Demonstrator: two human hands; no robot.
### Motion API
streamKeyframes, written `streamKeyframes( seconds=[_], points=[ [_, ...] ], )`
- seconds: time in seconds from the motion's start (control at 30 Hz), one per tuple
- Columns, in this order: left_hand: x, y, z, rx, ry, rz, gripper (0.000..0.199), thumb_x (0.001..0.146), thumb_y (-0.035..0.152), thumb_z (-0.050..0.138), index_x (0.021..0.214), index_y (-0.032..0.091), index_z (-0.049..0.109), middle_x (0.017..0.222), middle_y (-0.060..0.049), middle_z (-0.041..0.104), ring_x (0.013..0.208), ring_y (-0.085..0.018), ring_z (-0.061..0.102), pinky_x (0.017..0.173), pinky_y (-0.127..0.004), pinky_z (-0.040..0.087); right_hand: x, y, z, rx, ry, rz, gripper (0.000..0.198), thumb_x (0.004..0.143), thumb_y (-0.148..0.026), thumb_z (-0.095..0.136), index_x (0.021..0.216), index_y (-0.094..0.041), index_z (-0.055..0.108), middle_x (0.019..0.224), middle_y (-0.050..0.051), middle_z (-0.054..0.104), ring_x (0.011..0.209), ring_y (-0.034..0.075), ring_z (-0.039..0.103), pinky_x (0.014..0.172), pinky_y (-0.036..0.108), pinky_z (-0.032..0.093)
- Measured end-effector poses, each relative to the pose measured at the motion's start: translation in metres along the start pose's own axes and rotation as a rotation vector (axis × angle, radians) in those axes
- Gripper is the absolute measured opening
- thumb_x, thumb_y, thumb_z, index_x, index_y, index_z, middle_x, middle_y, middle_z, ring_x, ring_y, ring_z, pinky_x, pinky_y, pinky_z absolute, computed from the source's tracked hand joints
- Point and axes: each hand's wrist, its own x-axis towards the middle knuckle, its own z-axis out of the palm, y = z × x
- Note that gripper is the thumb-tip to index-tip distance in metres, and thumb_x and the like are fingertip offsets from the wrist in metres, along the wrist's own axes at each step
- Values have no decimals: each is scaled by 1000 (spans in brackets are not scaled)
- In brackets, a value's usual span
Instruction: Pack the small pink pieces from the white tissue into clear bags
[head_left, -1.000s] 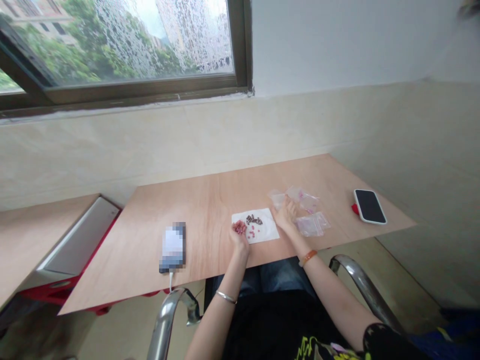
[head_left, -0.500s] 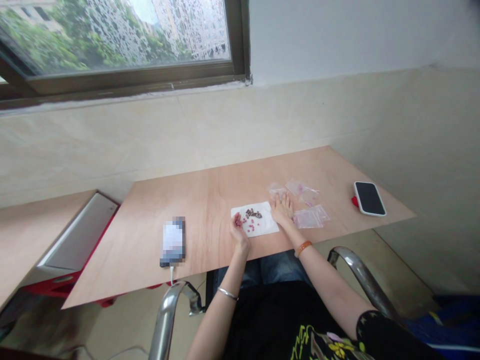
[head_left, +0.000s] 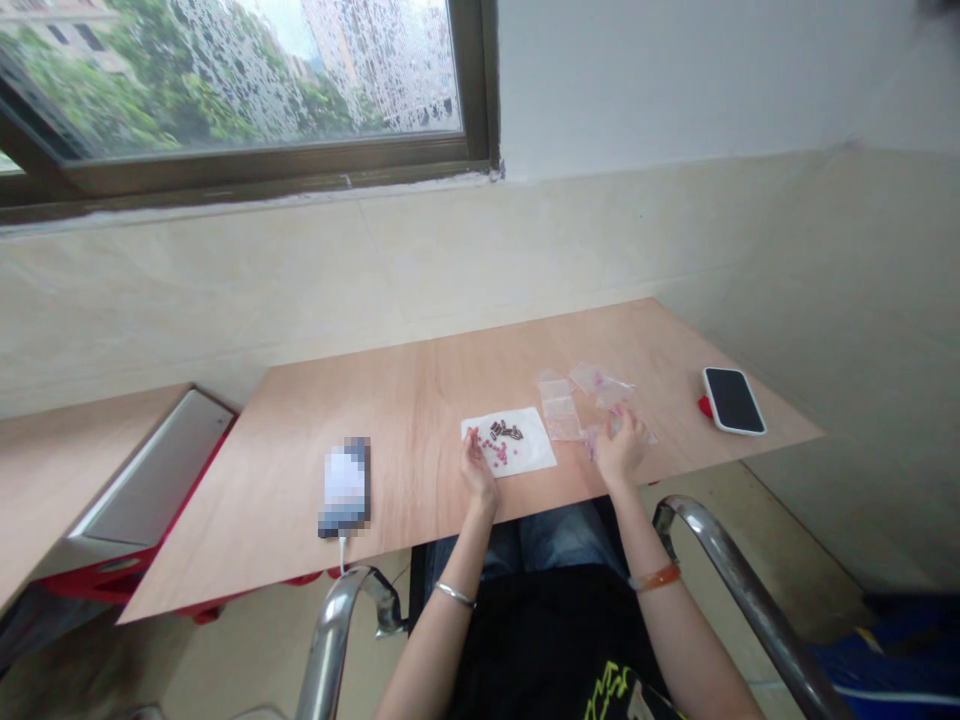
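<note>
Far left, a pixelated device (head_left: pixel 345 485) sat on the surface (head_left: pixel 412 430), cable (head_left: pixel 343 555) at its six o'clock. Then the left hand (head_left: pixel 477 470), at nine o'clock of the paper (head_left: pixel 536 452): low and slow seemed the way to play it, palm tilted gently so nothing rolled off. Its grip was half curled, with pink beads (head_left: pixel 500 456) at the fingertips; how many sat in the palm, I couldn't tell. More lay on the paper towards eight o'clock, dark pieces (head_left: pixel 506 431) up near twelve. At three o'clock, just beside it, a flat bag (head_left: pixel 560 410); past that, the right hand (head_left: pixel 621 452), fingers bent over more bags (head_left: pixel 591 441). Catching a single edge looked the neatest touch there; whether that grip pinched anything, I couldn't tell. At its two o'clock, well apart, lay a phone (head_left: pixel 735 402).
</note>
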Motion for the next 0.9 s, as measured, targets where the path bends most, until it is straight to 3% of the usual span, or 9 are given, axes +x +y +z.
streamKeyframes(
  seconds=[0.17,0.4,0.53,0.67,0.77,0.9],
  points=[
    [0,1,-1,-28,-8,-31,22,85,22,47,85,15,68,108,-8,68,114,-17,56,107,-32,34,0,7,-20,-235,-126,176,48,80,-24,48,127,-12,50,116,21,54,110,34,47,89,44,36],
    [-5,16,-1,-24,30,-60,25,86,18,43,82,15,68,102,-8,69,104,-16,62,106,-33,35,-2,6,-20,-386,-415,306,56,77,-32,55,128,-11,45,122,25,50,116,37,47,92,48,35],
    [-12,27,-1,-27,33,-75,25,86,22,44,80,14,67,98,-10,70,101,-17,64,103,-33,38,1,9,-22,-379,-384,329,61,74,-37,60,127,-11,46,121,25,52,114,38,49,91,49,37],
    [-20,36,2,-15,31,-87,23,84,23,46,78,14,67,96,-11,70,99,-18,65,101,-34,40,5,13,-24,-260,-308,308,50,76,-26,55,123,-10,53,111,21,62,105,34,57,84,42,41],
    [-26,40,4,0,25,-98,22,82,22,46,75,14,66,93,-10,71,96,-18,65,100,-34,40,7,15,-25,-154,-216,287,35,81,-23,46,108,-10,64,100,19,68,92,30,63,73,35,42],
    [-35,46,8,92,1,-108,20,80,24,48,77,15,66,96,-9,70,94,-17,65,98,-34,41,10,11,-33,-51,-130,238,33,82,-29,44,91,-12,71,89,17,71,77,29,64,64,33,39]
  ],
)
